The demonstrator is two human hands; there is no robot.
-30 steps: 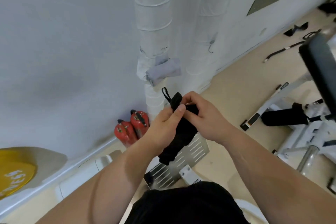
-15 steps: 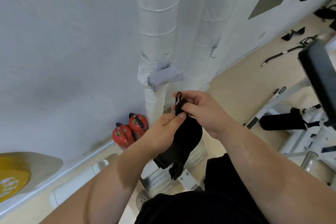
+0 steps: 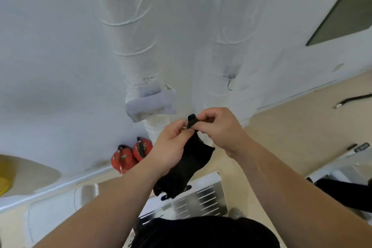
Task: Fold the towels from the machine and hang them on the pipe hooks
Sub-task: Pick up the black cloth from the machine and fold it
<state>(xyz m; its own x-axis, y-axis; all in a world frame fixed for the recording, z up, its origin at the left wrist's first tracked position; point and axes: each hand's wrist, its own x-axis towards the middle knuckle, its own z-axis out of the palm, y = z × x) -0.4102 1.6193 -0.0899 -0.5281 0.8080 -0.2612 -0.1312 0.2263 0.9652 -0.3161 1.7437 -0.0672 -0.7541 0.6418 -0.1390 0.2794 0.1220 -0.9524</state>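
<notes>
Head view: left hand (image 3: 171, 143) grips a folded black towel (image 3: 191, 165) while right hand (image 3: 219, 131) pinches its hanging loop (image 3: 191, 120), in midair before the wrapped pipes (image 3: 130, 26). Soft, light cloth droops limply; the loop seems the best hold for the bare hook (image 3: 230, 85).

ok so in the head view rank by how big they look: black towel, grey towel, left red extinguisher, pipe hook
1. black towel, helped by being nearest the camera
2. grey towel
3. left red extinguisher
4. pipe hook, by far the smallest
</notes>
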